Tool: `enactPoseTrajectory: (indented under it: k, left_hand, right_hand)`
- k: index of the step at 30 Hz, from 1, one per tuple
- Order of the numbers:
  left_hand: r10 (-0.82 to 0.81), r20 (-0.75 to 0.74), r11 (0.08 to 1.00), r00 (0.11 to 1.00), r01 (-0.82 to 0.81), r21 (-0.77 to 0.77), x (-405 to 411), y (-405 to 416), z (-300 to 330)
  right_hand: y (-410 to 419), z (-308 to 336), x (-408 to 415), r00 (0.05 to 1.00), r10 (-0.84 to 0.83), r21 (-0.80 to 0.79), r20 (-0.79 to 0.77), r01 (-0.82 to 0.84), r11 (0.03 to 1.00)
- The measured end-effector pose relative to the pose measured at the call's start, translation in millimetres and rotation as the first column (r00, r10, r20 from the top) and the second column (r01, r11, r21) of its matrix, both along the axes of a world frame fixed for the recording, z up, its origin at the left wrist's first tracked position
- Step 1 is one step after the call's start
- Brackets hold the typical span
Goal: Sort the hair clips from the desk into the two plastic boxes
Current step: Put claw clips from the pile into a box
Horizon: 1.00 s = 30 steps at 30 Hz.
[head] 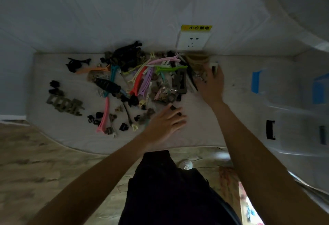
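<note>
Black clip [270,129] inside near plastic box [302,118], blue-taped box [277,82] behind

The scene is dim and bluish, with flat light and only faint shadows on the counter [195,135]. The wide lens bends the counter's edges and the wall strongly toward the corners. The right hand [211,84] is smeared by motion blur, and the plastic boxes [293,100] at the right edge look soft.
</note>
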<state>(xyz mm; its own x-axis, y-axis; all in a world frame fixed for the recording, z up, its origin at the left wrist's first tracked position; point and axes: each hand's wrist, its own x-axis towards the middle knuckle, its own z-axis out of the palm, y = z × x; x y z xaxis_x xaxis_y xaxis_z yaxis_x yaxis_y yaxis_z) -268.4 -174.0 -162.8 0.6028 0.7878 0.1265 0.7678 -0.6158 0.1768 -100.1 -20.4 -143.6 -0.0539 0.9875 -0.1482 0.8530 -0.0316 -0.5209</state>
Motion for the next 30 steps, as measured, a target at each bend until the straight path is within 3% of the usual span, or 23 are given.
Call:
enactPoseTrajectory:
  k: [4, 9, 12, 14, 16, 18, 21, 25, 28, 30]
  left_hand:
    - [0.018, 0.058, 1.0, 0.998, -0.017, -0.018, -31, 14, 14]
    - [0.048, 0.286, 0.939, 0.957, 0.054, -0.339, -46, 25, 31]
    - [0.226, 0.386, 0.957, 0.894, -0.131, -0.258, -43, 41, 45]
    - [0.418, 0.319, 0.896, 0.851, -0.328, -0.299, -40, 61, 55]
    - [0.499, 0.114, 0.826, 0.859, -0.432, -0.362, -34, 82, 60]
    - [0.493, -0.029, 0.796, 0.869, -0.465, -0.389, -27, 95, 59]
    - [0.462, -0.066, 0.779, 0.885, -0.44, -0.446, -22, 105, 53]
    - [0.448, -0.146, 0.781, 0.882, -0.465, -0.418, -18, 106, 57]
    - [0.503, -0.048, 0.781, 0.863, -0.478, -0.403, -15, 100, 62]
    - [0.549, 0.067, 0.777, 0.833, -0.48, -0.407, -15, 95, 64]
  right_hand:
    - [-24, 2, -31, 0.997, 0.069, -0.035, 0.036, -0.067, 0.997]
    - [-47, 7, -36, 0.984, 0.177, 0.003, 0.035, -0.177, 0.984]
    - [-52, 10, -22, 0.986, 0.155, 0.054, 0.061, -0.159, 0.986]
    - [-55, 11, -13, 0.99, 0.119, 0.049, 0.078, -0.123, 0.991]
    - [-59, 16, -6, 0.995, 0.07, 0.049, 0.072, -0.074, 0.996]
    - [-61, 23, -3, 0.996, 0.054, 0.084, 0.077, -0.061, 0.995]
    - [-65, 36, -1, 0.983, 0.078, 0.195, 0.169, -0.111, 0.975]
    - [-70, 49, 0, 0.982, 0.055, 0.22, 0.182, -0.095, 0.971]
    - [-76, 54, 6, 0.999, -0.017, 0.236, -0.035, 0.024, 0.971]
    - [-77, 59, 13, 0.955, -0.093, 0.092, -0.281, 0.124, 0.988]
